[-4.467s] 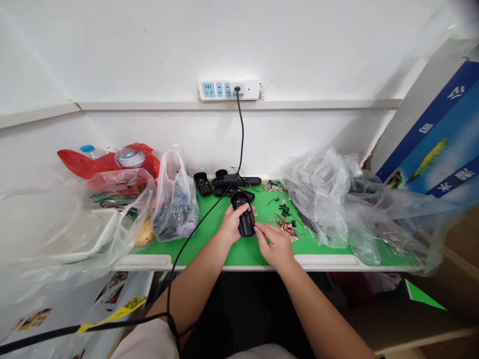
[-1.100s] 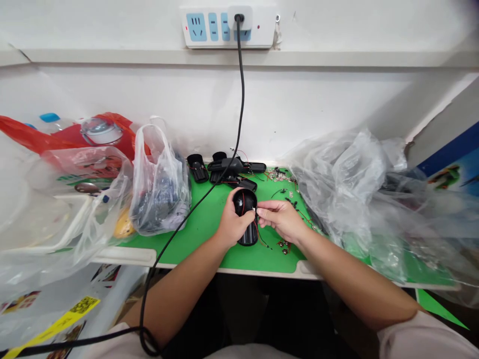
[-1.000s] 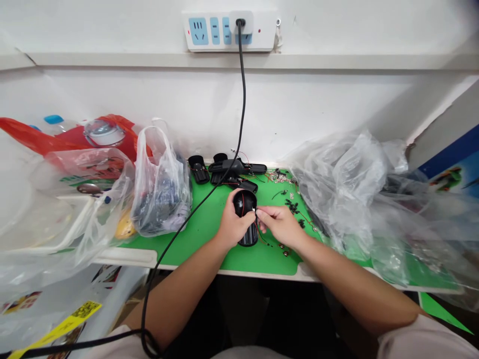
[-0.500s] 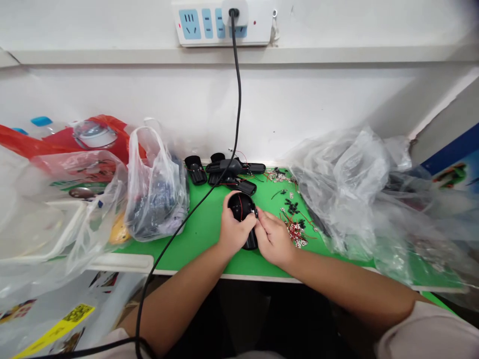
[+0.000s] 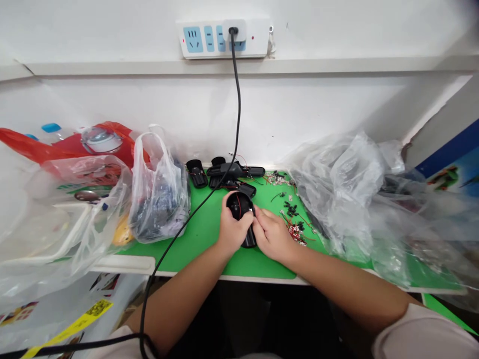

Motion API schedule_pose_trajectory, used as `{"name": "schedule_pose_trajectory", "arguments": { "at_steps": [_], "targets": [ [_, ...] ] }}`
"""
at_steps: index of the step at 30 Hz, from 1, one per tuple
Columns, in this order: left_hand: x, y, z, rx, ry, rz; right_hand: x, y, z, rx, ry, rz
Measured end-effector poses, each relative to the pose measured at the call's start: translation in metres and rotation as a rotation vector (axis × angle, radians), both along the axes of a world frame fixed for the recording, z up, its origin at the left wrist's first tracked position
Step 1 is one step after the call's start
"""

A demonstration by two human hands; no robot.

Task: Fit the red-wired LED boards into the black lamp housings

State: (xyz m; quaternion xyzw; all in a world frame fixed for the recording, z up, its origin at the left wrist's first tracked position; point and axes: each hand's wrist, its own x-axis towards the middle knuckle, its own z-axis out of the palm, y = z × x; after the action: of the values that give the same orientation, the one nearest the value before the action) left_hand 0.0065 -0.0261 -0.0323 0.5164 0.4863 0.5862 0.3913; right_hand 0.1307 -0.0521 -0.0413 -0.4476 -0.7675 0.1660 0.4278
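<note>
My left hand (image 5: 232, 228) is wrapped round the left side of a black plastic housing (image 5: 250, 240) with a round, hollow head and a thin red wire across it. The thumb presses on the housing near its middle. My right hand (image 5: 274, 234) has its fingers pinched together at the housing's right edge; anything small between its fingertips is hidden. Behind the hands lie several similar black housings (image 5: 198, 174). To the right are small black parts (image 5: 291, 208) and a heap of red wires with small metallic pieces (image 5: 296, 233).
A black cable (image 5: 238, 99) hangs from the power strip (image 5: 258, 40) and crosses the green table (image 5: 204, 249) to the left. Filled plastic bags (image 5: 159, 199) stand at the left. Crumpled clear bags (image 5: 354, 184) cover the right side.
The camera view has tilted up slightly, so the wall and power strip sit lower. Both hands stay at the housing, with only a small shift of the fingers.
</note>
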Motion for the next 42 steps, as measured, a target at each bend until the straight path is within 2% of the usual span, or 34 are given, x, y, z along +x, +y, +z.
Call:
{"name": "schedule_pose_trajectory", "arguments": {
  "at_steps": [3,5,7,9,12,16,19,22,27,34,39,42],
  "targets": [
    [-0.002,0.0,0.002,-0.261,-0.194,-0.143,0.013,0.01,0.009,-0.093,0.093,0.022],
    [-0.004,-0.003,0.006,-0.451,-0.28,-0.329,0.024,0.018,0.014,-0.165,0.274,0.056],
    [-0.005,-0.006,0.009,-0.577,-0.33,-0.505,0.035,0.025,0.018,-0.264,0.452,0.153],
    [-0.006,-0.008,0.01,-0.625,-0.358,-0.619,0.043,0.029,0.021,-0.386,0.53,0.278],
    [-0.007,-0.006,0.006,-0.59,-0.315,-0.688,0.048,0.031,0.022,-0.475,0.519,0.367],
    [-0.008,-0.001,-0.005,-0.329,-0.116,-0.681,0.046,0.029,0.019,-0.444,0.506,0.356],
    [-0.009,0.002,-0.011,-0.081,0.084,-0.643,0.044,0.027,0.016,-0.378,0.467,0.256],
    [-0.011,0.002,-0.013,0.025,0.265,-0.561,0.044,0.026,0.014,-0.3,0.464,0.183],
    [-0.01,-0.002,-0.009,0.193,0.475,-0.477,0.045,0.025,0.014,-0.27,0.487,0.175],
    [-0.01,-0.006,-0.004,0.263,0.529,-0.433,0.042,0.024,0.017,-0.23,0.511,0.198],
    [-0.014,-0.007,-0.004,0.243,0.551,-0.403,0.037,0.025,0.014,-0.209,0.511,0.208],
    [-0.017,-0.004,-0.005,0.235,0.569,-0.389,0.035,0.027,0.014,-0.188,0.525,0.267]
  ]
}}
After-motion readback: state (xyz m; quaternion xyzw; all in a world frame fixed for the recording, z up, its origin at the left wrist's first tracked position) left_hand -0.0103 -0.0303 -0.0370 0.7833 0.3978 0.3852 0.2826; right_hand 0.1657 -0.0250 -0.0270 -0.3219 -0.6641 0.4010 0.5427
